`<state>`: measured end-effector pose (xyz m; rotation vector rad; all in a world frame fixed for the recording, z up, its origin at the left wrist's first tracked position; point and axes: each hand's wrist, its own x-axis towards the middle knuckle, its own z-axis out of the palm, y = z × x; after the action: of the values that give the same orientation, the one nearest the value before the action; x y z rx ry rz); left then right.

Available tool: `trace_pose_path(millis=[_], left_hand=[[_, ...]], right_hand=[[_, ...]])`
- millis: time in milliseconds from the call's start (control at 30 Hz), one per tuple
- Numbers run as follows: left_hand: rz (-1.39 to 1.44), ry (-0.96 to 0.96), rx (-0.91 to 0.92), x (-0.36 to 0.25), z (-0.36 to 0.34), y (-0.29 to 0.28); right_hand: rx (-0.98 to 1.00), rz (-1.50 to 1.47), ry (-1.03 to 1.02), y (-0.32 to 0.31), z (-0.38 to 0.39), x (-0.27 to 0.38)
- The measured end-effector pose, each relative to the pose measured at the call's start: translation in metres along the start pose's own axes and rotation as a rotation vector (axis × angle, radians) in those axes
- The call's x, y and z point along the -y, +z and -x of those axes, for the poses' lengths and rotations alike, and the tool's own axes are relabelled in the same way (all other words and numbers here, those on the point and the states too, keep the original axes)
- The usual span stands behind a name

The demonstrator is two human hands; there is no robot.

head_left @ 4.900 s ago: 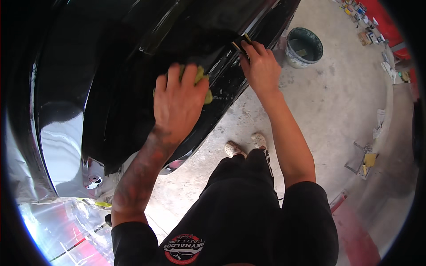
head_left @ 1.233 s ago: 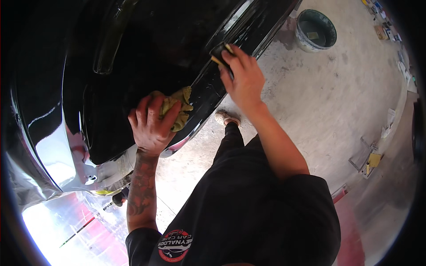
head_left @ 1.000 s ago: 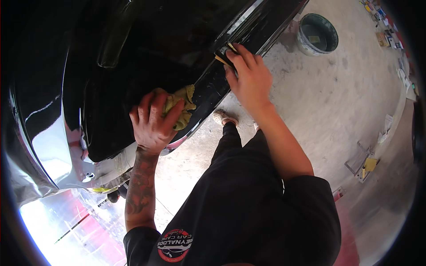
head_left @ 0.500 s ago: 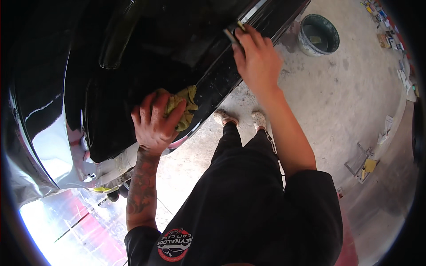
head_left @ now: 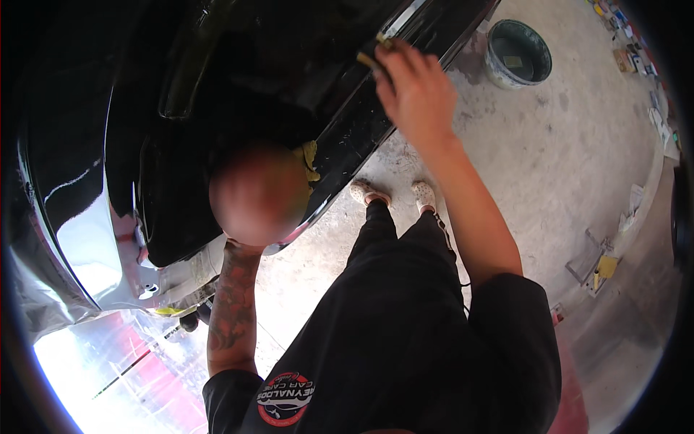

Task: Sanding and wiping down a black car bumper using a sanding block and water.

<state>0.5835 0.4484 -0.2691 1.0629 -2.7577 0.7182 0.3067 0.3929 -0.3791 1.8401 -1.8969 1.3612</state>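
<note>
A glossy black car body panel [head_left: 267, 94] fills the upper left. My left hand [head_left: 259, 194] is over its lower part, and a blur covers the fingers. From beneath that hand's right side pokes a crumpled yellow cloth [head_left: 310, 160]; the rest of it is hidden. Farther up, at the panel's long right edge, my right hand [head_left: 421, 94] is closed around a small flat pad with yellowish edges [head_left: 367, 61]. Its fingers cover most of the pad, so its exact kind does not show.
On the concrete floor [head_left: 549, 166] stands a dark bucket [head_left: 518, 54] of water with a small square piece in it. My feet, in light clogs [head_left: 425, 195], are below the panel. A metal frame with a yellow piece [head_left: 606, 267] lies right. Assorted items line the far right wall.
My right hand and the pad have shifted slightly up and left along the panel's edge. My left hand stays over the cloth, less of which shows.
</note>
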Motion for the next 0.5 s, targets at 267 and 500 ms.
trace_pose_path(millis=[267, 500], left_hand=[[-0.006, 0.005, 0.004, 0.001, 0.001, 0.001], [0.024, -0.009, 0.023, 0.002, 0.001, 0.001]], right_hand=[[0.087, -0.033, -0.012, -0.006, 0.012, 0.013], [0.093, -0.048, 0.033, -0.006, 0.023, 0.028]])
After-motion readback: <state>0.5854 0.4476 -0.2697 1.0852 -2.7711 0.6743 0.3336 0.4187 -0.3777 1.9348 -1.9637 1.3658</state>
